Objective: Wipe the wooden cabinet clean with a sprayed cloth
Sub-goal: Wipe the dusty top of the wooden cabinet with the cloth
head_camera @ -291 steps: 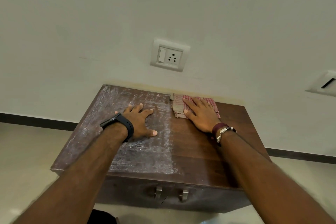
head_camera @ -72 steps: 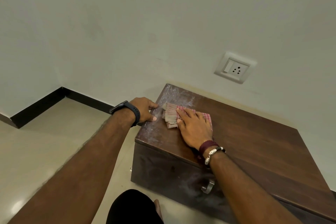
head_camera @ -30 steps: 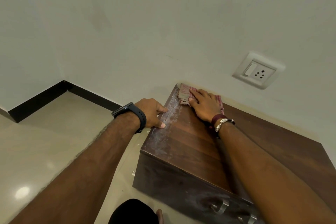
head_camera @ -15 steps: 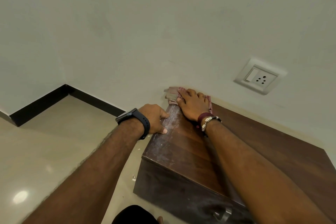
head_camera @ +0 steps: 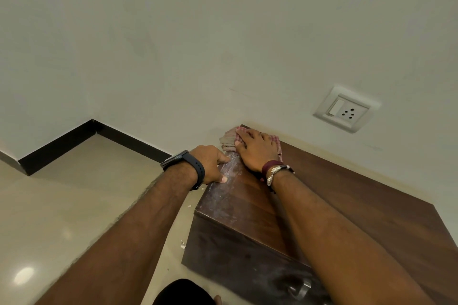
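Wall behind cabinet (head_camera: 359, 210); our right hand (head_camera: 257, 150) flat on cloth (head_camera: 226, 141) at 12 o'clock corner, left hand (head_camera: 212, 162) open, bracing edge. Risk: cloth overhangs, slips off.

right hand (head_camera: 257, 150) flat on cloth (head_camera: 228, 140), cabinet (head_camera: 359, 210) back corner

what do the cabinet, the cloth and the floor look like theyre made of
Cabinet: dark brown wood or wood veneer, grain lines along its top, low sheen.
Cloth: soft woven fabric, likely cotton; red-and-white check, folds and creases.
Floor: polished beige tile or stone, seemingly; it mirrors a light spot.
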